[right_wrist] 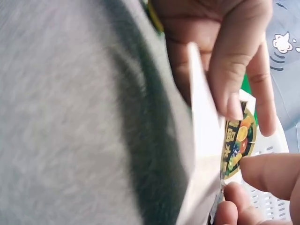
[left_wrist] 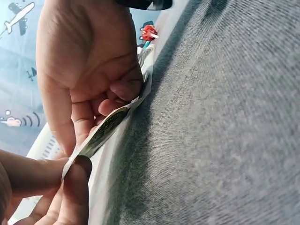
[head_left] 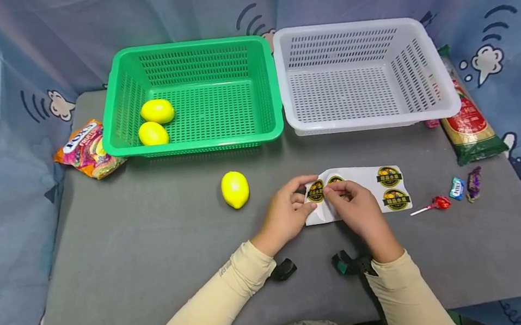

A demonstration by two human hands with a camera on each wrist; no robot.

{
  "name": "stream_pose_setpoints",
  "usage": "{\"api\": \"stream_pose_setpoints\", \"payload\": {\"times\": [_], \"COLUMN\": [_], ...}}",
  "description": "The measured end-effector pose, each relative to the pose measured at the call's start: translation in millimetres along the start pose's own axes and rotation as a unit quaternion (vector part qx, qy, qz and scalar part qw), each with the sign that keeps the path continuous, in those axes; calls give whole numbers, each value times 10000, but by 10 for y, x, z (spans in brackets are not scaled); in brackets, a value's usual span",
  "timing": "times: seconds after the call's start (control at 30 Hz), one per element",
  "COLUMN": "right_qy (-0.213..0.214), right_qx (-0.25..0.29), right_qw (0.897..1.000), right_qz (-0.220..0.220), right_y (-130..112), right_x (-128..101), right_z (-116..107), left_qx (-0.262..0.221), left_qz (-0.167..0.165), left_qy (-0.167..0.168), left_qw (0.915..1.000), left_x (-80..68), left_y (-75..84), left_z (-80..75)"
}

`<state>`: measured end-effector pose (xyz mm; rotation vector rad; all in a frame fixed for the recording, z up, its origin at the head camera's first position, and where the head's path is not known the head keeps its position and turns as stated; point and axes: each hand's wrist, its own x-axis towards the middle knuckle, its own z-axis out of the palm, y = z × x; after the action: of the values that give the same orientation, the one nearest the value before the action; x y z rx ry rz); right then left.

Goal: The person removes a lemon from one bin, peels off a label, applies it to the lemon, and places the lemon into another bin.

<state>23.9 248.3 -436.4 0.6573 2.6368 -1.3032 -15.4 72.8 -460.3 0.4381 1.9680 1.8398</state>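
Observation:
A white sheet of round black-and-gold fruit stickers [head_left: 373,185] lies across both hands' work. Its left end is bent up off the table, pinched between thumb and fingers of my left hand [head_left: 288,215]. My right hand [head_left: 359,210] has its fingertips at the right edge of the leftmost sticker [head_left: 316,192], thumb and index finger close together there. The right wrist view shows that sticker [right_wrist: 239,143] between the two hands, fruit pictures facing outward; whether its edge is lifted is hard to tell. A yellow lemon [head_left: 235,190] lies left of my left hand.
Behind stand a green basket [head_left: 194,150] with two lemons [head_left: 155,122] and a white basket [head_left: 373,121]. A candy bag [head_left: 91,151] lies at left. At right are a red-gold-green packet [head_left: 472,123], a red lollipop [head_left: 439,203] and two small wrapped candies [head_left: 465,186].

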Motion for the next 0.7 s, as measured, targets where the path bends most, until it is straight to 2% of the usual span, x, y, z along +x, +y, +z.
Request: {"api": "stream_pose_setpoints", "payload": {"times": [0.13, 0.43, 0.7], "right_qy": [-43, 116, 437], "right_qx": [114, -397, -463], "right_qw": [9999, 9984, 9977], "right_qz": [25, -381, -235], "right_y": [-27, -31, -21], "right_x": [1, -10, -34], "right_z": [-14, 21, 58], "left_qx": [75, 172, 166], "left_qz": [88, 135, 197], "left_qy": [-16, -8, 5], "left_qw": [9999, 9998, 9997], "left_x": [-11, -17, -28], "left_y": [5, 23, 30], "left_z": [4, -4, -5]}}
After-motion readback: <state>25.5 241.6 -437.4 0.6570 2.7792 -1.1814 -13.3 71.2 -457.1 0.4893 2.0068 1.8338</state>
